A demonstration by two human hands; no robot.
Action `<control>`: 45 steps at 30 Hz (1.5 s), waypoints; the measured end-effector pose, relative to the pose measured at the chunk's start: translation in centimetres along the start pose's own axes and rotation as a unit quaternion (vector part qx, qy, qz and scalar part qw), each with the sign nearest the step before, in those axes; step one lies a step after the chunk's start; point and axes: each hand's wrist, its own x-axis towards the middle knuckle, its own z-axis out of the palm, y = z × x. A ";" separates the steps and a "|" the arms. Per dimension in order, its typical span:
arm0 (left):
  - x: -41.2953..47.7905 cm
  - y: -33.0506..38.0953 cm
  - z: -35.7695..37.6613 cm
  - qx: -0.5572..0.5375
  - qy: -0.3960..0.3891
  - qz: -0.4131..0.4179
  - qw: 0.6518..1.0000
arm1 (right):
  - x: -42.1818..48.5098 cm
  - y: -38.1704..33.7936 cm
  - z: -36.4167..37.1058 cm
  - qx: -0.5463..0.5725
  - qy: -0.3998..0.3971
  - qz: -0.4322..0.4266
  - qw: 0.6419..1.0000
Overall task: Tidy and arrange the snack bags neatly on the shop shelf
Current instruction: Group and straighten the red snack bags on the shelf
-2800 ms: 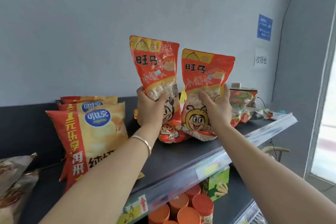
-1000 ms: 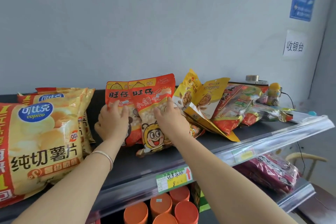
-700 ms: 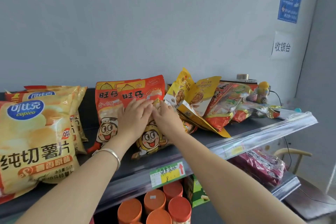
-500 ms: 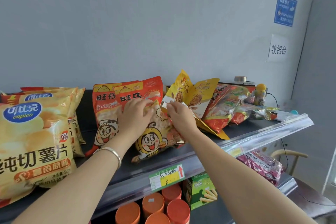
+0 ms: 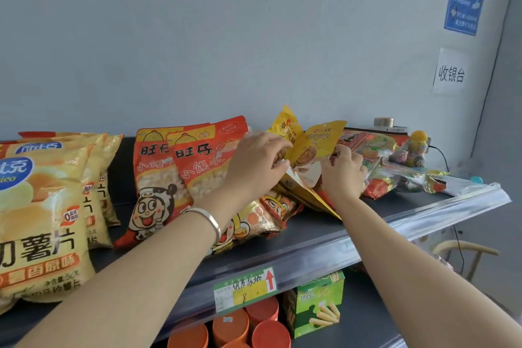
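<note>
Holding the yellow bags point(image 5: 320, 143) between them, the left hand point(image 5: 258, 162) seems to pinch one edge and the right hand point(image 5: 341, 174) grips the other. The person should lift them straight, then stand them on the shelf point(image 5: 395, 205) beside the red bags point(image 5: 158, 167) under the left wrist.

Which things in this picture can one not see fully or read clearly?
In the head view:
- front red bag: lower part hidden by the left hand.
- chips bag: cut off by the left edge.
- blue notice: print too small to read.
- orange canisters: cut off by the bottom edge.
</note>
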 end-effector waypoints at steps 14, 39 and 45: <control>6.3 5.6 11.7 -0.013 -0.200 -0.078 0.977 | 7.4 7.1 -2.5 0.172 0.070 0.035 0.982; 7.4 4.6 16.0 0.088 -0.257 -0.244 0.931 | 10.9 7.7 -6.3 0.363 0.047 0.021 0.930; 8.9 6.2 14.6 -0.187 -0.161 -0.377 0.893 | 11.8 10.9 -8.3 0.453 0.095 0.087 0.882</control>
